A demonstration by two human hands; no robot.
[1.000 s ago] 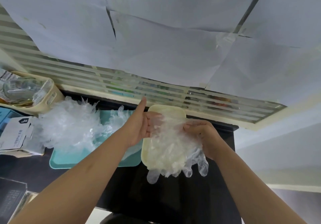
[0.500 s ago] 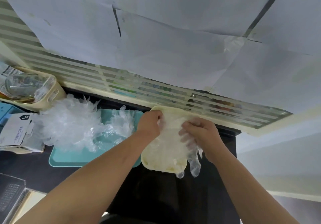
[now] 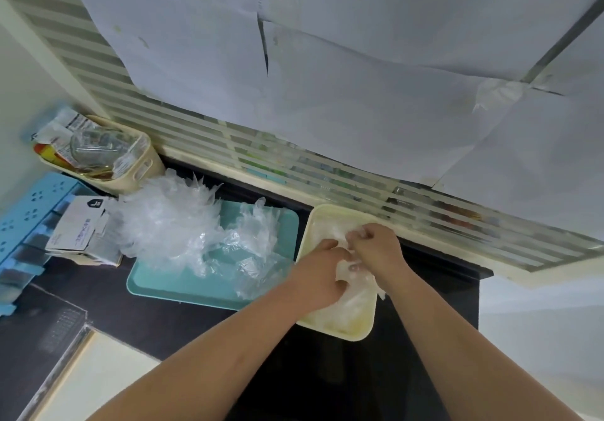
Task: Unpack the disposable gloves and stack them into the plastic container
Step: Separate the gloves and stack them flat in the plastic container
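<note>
Black countertop [image 3: 343,375] under a papered window. Left hand [image 3: 322,273] and right hand [image 3: 379,250] meet over the cream plastic container [image 3: 340,334], both with fingers curled, pinching the stacked gloves [image 3: 354,303] inside it. Loose glove pile [image 3: 170,221] sits at 9 o'clock on the teal tray [image 3: 183,286], with the torn glove box [image 3: 81,234] beyond. Film looks weightless, limp, clingy and slippery, so it will likely spring back up. Best taken at the cuffs, then flattened with open palms.
</note>
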